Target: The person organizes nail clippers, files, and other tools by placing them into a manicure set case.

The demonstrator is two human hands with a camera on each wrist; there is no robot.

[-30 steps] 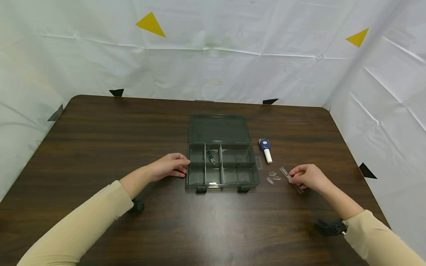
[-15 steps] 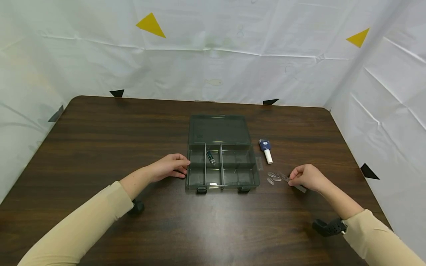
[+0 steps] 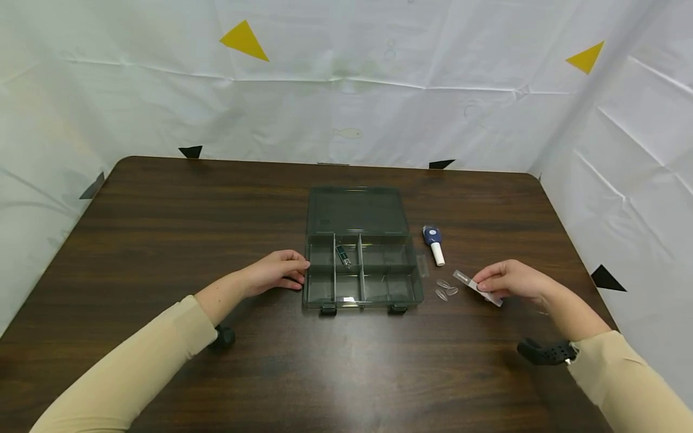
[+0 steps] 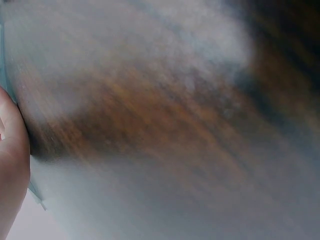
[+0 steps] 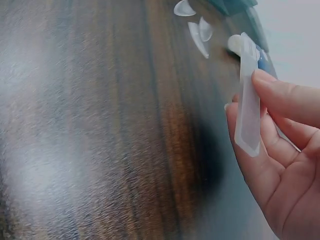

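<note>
A: Right hand [image 3: 511, 281] is pinching a clear plastic strip [image 3: 477, 288] between thumb and fingertips, the strip lifting clear of the dark wooden table [image 3: 162, 240] and angling away toward the box

B: And in the right wrist view that strip [image 5: 248, 102] is standing nearly upright against the fingers [image 5: 287, 102], fingers curling round it

A: Just off the strip's far tip, three small clear oval pads [image 3: 445, 289] are lying on the table, apart from the hand

B: Beyond those, a blue and white pen-shaped tool [image 3: 434, 243] is lying near the box's right side

A: Left hand [image 3: 275, 272] is resting with loosely curled fingers touching the left wall of the open smoky compartment box [image 3: 361, 297]; whether it is actually gripping, I cannot tell

B: A small dark item [image 3: 342, 255] is sitting in a far compartment, lid lying open behind
</note>
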